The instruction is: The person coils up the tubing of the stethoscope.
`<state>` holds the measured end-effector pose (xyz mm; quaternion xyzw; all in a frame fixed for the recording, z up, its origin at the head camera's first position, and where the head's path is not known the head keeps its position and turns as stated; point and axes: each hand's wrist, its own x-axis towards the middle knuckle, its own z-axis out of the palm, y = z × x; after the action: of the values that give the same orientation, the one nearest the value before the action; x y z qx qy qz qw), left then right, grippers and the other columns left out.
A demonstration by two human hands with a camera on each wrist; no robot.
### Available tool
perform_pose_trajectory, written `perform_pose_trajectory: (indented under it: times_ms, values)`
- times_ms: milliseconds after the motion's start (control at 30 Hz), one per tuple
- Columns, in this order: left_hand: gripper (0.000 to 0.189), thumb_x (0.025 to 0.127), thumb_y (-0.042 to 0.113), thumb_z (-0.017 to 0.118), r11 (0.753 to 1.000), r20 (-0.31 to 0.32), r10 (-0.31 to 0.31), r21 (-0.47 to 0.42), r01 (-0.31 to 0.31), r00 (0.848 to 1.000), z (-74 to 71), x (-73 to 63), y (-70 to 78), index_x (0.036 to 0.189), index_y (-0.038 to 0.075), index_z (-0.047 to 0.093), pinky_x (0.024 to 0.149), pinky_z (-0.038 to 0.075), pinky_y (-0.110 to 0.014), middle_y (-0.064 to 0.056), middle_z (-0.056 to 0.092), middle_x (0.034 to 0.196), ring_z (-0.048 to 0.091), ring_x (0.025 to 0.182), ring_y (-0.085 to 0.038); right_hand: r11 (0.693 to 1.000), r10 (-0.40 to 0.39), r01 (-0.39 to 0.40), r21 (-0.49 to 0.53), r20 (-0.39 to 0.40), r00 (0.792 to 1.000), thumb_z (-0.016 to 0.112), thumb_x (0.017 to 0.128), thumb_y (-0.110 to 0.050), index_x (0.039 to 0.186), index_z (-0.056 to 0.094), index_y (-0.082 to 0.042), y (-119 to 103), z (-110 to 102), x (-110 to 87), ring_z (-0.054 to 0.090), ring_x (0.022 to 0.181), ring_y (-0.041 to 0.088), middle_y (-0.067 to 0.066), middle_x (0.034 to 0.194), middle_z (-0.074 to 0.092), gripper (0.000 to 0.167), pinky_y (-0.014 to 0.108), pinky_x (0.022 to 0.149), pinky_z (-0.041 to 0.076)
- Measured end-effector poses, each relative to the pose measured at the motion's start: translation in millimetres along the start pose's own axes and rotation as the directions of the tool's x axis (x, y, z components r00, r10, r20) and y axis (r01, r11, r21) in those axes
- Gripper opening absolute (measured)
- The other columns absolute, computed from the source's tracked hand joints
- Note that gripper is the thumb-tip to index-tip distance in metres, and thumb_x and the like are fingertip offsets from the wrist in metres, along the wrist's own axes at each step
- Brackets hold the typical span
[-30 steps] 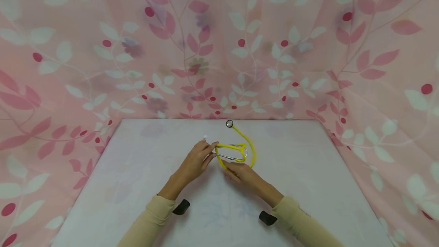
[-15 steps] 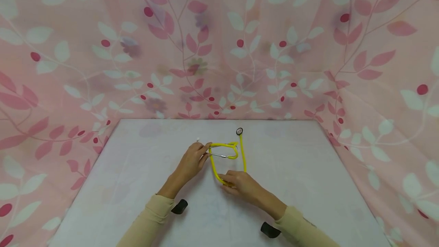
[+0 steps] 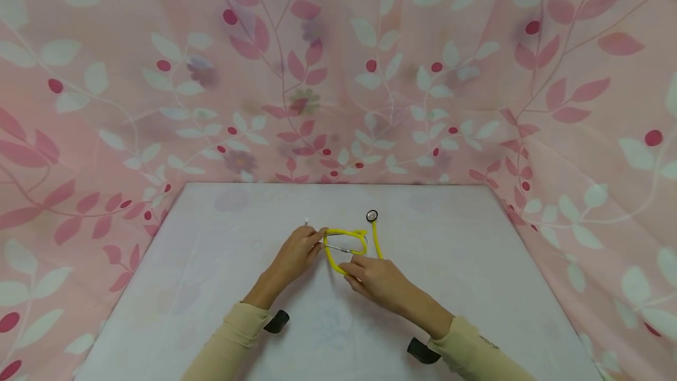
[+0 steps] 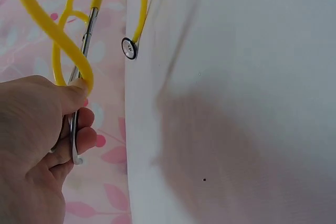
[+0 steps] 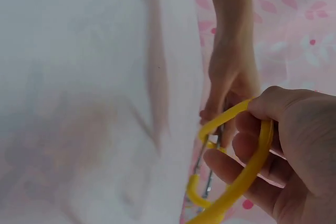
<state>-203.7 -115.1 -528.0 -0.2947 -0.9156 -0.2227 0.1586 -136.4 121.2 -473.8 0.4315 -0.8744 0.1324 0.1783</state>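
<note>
A stethoscope with yellow tubing [image 3: 344, 231] and metal ear tubes [image 4: 88, 32] is held up between both hands over the table. My left hand [image 3: 296, 253] grips the ear tubes and a fold of the tubing together; in the left wrist view a pale ear tip [image 4: 79, 161] pokes out below the fingers. My right hand [image 3: 378, 281] pinches the tubing between thumb and fingers, leaving a curved loop [image 5: 252, 166] across its palm. Beyond the right hand the tubing runs on to the round black-rimmed chest piece [image 3: 372, 216], farther back over the table.
Underneath is a white-covered table [image 3: 211, 287], on which the hands cast shadows. A pink cloth [image 3: 338, 75] with leaf patterns hangs behind and at both sides. Black devices sit under the left wrist [image 3: 277, 321] and right wrist [image 3: 423, 350].
The right hand first pulled the tubing toward the person, then rose slightly. The chest piece has come nearer and a little right. The left hand shifted slightly left, keeping its hold.
</note>
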Motion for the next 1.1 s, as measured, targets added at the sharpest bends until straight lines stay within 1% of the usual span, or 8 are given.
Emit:
perform_pose_trajectory:
  times_ms: [133,233,433,633,800,933,1067,1100]
  values:
    - [0.041,0.084,0.008,0.076,0.999,-0.017,0.04,0.018,-0.039,0.999,0.4,-0.8,5.2,0.124,0.006,0.068,0.075,0.048,-0.03,-0.003,0.061,0.085,0.051,0.079,-0.015,0.999,-0.007,0.005,-0.036,-0.043,0.999,0.074,0.087,-0.021,0.106,0.074,-0.019,4,-8,7.7,0.049,0.059,0.001,-0.009,0.08,0.058,0.019,0.012,0.048,0.039]
    - [0.04,0.083,0.009,0.078,0.997,-0.038,0.074,0.02,-0.073,0.997,-0.5,-1.1,10.1,0.122,0.005,0.07,0.074,0.048,-0.029,-0.002,0.061,0.084,0.051,0.078,-0.014,0.999,0.018,-0.021,-0.036,-0.07,0.997,0.075,0.087,-0.021,0.107,0.073,-0.019,8,-16,14.5,0.05,0.059,0.002,-0.008,0.082,0.059,0.02,0.013,0.049,0.04]
    - [0.038,0.083,0.011,0.077,0.989,-0.044,0.144,0.021,-0.143,0.989,-2.8,-0.9,20.0,0.12,0.007,0.07,0.074,0.048,-0.028,-0.002,0.061,0.083,0.052,0.078,-0.014,0.995,0.085,-0.087,-0.043,-0.05,0.995,0.073,0.089,-0.024,0.11,0.072,-0.022,22,-29,28.8,0.052,0.057,0.003,-0.008,0.088,0.06,0.021,0.014,0.048,0.039]
    - [0.037,0.086,0.015,0.076,0.985,-0.026,0.171,0.022,-0.17,0.985,-6.0,-0.6,29.1,0.121,0.008,0.07,0.076,0.049,-0.028,0.0,0.06,0.082,0.053,0.078,-0.013,0.994,0.107,-0.108,-0.025,-0.049,0.993,0.072,0.089,-0.023,0.11,0.073,-0.022,40,-33,39.7,0.055,0.058,0.003,-0.006,0.09,0.061,0.02,0.014,0.047,0.037]
    - [0.036,0.086,0.013,0.075,0.981,-0.018,0.195,0.007,-0.195,0.981,-9.7,0.6,33.4,0.121,0.009,0.069,0.08,0.05,-0.029,0.0,0.062,0.084,0.054,0.08,-0.013,0.993,0.116,-0.117,-0.02,-0.061,0.991,0.07,0.09,-0.025,0.109,0.074,-0.021,59,-29,44.6,0.055,0.061,0.005,-0.004,0.088,0.061,0.02,0.016,0.051,0.042]
    - [0.036,0.088,0.015,0.073,0.976,-0.01,0.217,-0.01,-0.218,0.976,-13.0,1.7,36.0,0.123,0.01,0.068,0.085,0.05,-0.029,0.002,0.062,0.089,0.053,0.083,-0.012,0.99,0.142,-0.141,0.022,-0.06,0.988,0.069,0.091,-0.026,0.109,0.074,-0.019,73,-22,45.5,0.052,0.062,0.005,-0.004,0.086,0.061,0.02,0.017,0.054,0.044]
    - [0.038,0.09,0.018,0.07,0.972,0.006,0.231,-0.036,-0.231,0.973,-16.3,2.9,37.7,0.127,0.011,0.065,0.091,0.05,-0.027,0.004,0.063,0.091,0.052,0.087,-0.011,0.976,0.187,-0.18,0.122,-0.045,0.981,0.066,0.093,-0.028,0.109,0.075,-0.019,84,-15,44.5,0.046,0.061,0.004,-0.005,0.083,0.06,0.02,0.017,0.054,0.04]
    - [0.039,0.091,0.018,0.07,0.971,0.009,0.235,-0.05,-0.235,0.972,-17.1,3.1,37.8,0.129,0.011,0.065,0.096,0.049,-0.028,0.004,0.063,0.092,0.052,0.088,-0.01,0.969,0.2,-0.193,0.154,-0.034,0.979,0.066,0.094,-0.028,0.109,0.075,-0.02,86,-13,44.1,0.045,0.061,0.004,-0.006,0.082,0.059,0.02,0.017,0.054,0.039]
